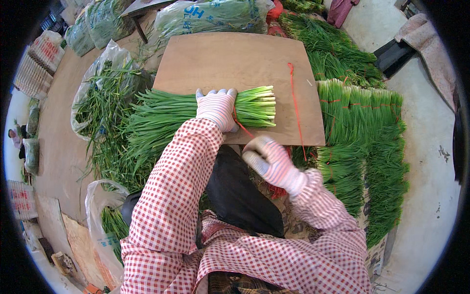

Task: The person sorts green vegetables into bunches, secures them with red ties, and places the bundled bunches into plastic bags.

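A bundle of green garlic chives lies across a wooden board, its pale cut ends to the right and its leaves over the left edge. My left hand, in a striped knit glove, presses on the bundle with its fingers around it. A red tie string runs from the bundle beside that hand to my right hand, also gloved and blurred, whose bent fingers grip its end below the board's near edge. Another red string with a looped end lies along the board's right side.
Tied chive bundles are stacked at the right. Loose leaves spill from a clear plastic bag at the left, and another bag stands nearer. A large filled plastic bag lies behind the board. A person is at the far left.
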{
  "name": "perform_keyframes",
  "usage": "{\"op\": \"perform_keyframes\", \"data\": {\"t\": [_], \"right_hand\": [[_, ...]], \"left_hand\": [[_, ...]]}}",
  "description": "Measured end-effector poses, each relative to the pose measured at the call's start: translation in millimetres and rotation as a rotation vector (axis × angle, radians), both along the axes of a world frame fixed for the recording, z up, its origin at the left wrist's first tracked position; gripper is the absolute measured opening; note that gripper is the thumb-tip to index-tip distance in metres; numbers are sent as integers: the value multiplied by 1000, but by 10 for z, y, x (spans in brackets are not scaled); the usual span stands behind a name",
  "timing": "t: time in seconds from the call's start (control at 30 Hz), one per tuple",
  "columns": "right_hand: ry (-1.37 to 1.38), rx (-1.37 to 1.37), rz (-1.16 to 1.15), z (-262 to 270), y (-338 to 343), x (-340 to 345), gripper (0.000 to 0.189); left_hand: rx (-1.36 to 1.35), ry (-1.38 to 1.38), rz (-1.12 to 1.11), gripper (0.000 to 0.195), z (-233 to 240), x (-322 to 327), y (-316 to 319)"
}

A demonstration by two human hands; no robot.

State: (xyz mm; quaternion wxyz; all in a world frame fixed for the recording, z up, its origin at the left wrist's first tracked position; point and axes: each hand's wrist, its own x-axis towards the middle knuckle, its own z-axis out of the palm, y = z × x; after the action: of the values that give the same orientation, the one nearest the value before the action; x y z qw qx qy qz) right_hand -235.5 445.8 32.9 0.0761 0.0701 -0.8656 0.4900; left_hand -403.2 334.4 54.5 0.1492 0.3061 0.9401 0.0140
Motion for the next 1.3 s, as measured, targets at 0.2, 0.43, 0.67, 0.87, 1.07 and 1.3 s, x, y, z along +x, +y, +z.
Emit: {"op": "perform_keyframes", "data": {"t": [0.2,0.43,0.67,0.87,1.07,1.3], "right_hand": [[208,894,-257,273,46,-858,53],[-290,562,-427,-287,775,-1289,52],[-134,155,-534,121,1097,-936,55],[-621,-1002,366,419,302,-720,92],[-903,-1463,759,389,-904,-304,58],[-653,-1160,814,522,-1175,-183,70]], "left_hand": [[-13,-11,6,96,-41,-49,7],[-41,34,0,78,18,36,45],[181,358,-116,75,103,277,-464],[442,766,-447,82,505,652,-1490],[285,897,-588,51,794,1119,-2041],[620,797,148,73,451,1673,-2826]]}}
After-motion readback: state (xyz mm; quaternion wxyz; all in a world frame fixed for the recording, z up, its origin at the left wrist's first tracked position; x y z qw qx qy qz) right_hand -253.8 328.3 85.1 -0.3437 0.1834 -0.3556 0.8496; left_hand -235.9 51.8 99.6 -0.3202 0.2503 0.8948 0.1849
